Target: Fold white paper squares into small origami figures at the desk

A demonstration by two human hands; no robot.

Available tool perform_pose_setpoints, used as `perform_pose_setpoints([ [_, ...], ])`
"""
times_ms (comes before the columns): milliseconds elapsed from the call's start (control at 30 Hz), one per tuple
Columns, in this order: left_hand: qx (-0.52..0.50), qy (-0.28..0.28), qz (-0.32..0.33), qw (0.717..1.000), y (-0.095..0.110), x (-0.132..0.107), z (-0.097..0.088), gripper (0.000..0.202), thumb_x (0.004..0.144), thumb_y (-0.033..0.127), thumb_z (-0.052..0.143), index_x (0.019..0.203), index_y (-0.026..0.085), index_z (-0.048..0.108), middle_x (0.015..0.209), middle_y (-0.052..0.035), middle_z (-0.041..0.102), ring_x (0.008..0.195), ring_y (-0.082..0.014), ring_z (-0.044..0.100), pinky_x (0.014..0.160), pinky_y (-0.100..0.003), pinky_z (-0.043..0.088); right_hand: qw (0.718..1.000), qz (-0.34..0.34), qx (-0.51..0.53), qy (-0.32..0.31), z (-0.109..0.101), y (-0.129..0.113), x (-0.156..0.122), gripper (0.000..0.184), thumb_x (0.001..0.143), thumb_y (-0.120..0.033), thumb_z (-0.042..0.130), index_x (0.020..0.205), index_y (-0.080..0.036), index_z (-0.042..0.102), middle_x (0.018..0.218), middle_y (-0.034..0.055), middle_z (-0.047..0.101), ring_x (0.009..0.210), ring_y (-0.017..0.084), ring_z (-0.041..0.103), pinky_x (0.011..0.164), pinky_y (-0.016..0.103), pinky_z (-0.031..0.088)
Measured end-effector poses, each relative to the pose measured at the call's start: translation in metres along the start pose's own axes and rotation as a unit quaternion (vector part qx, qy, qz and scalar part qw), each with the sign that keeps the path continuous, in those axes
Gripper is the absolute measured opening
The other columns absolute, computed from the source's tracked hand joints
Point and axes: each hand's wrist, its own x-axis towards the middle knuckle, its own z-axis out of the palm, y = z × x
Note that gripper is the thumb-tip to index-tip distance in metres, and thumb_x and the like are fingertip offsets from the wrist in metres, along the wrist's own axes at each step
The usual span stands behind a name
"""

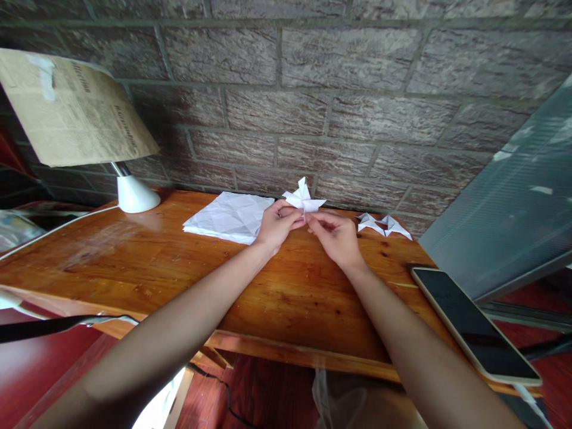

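A white folded-paper star [304, 196] is held up over the far part of the wooden table, its points spread outward. Closed on its lower left side is my left hand [281, 223], thumb in front. My right hand [333, 233] pinches the star's bottom point, its fingertips close to the left thumb. Just left of my left hand lies a stack of creased white paper sheets [227, 214]. Two small folded-paper pieces [384, 225] rest on the table to the right of my right hand.
A lamp with a newspaper-covered shade [84, 113] and white base [136, 193] stands at the left. Along the right edge of the wooden table [286, 298] lies a phone [476, 325]. Behind rises a brick wall [348, 59], with a translucent panel [513, 185] at right.
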Motion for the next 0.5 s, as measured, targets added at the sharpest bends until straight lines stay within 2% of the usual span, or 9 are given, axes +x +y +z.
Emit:
perform_pose_setpoints([
  [200,0.001,-0.024,-0.009,1.0,-0.0017,0.001,-0.001,0.04,0.06,0.032,0.09,0.078,0.017,0.058,0.071,0.0038,0.068,0.074,-0.0118,0.07,0.093,-0.038,0.058,0.996,0.067,0.035,0.041,0.0055,0.0038,-0.0002,0.022,0.083,-0.036,0.07,0.099,-0.024,0.079,0.083,0.0015,0.078,0.063,0.017,0.072,0.064,0.03,0.059],
  [333,-0.001,-0.012,-0.017,1.0,0.001,-0.0004,0.0011,0.043,0.061,0.034,0.091,0.079,0.018,0.056,0.075,0.0021,0.07,0.075,-0.0143,0.072,0.092,-0.039,0.058,0.995,0.075,0.029,0.056,0.0079,0.0034,-0.0016,0.023,0.082,-0.037,0.071,0.099,-0.024,0.08,0.091,0.003,0.08,0.063,0.018,0.073,0.063,0.031,0.061],
  [500,0.009,-0.023,-0.013,1.0,0.0011,-0.001,0.0012,0.044,0.058,0.04,0.092,0.077,0.016,0.06,0.074,0.0002,0.07,0.076,-0.0149,0.072,0.09,-0.038,0.059,0.996,0.069,0.024,0.061,0.0085,-0.0003,-0.0028,0.02,0.083,-0.037,0.07,0.096,-0.024,0.08,0.095,0.0029,0.08,0.064,0.018,0.074,0.063,0.032,0.062],
])
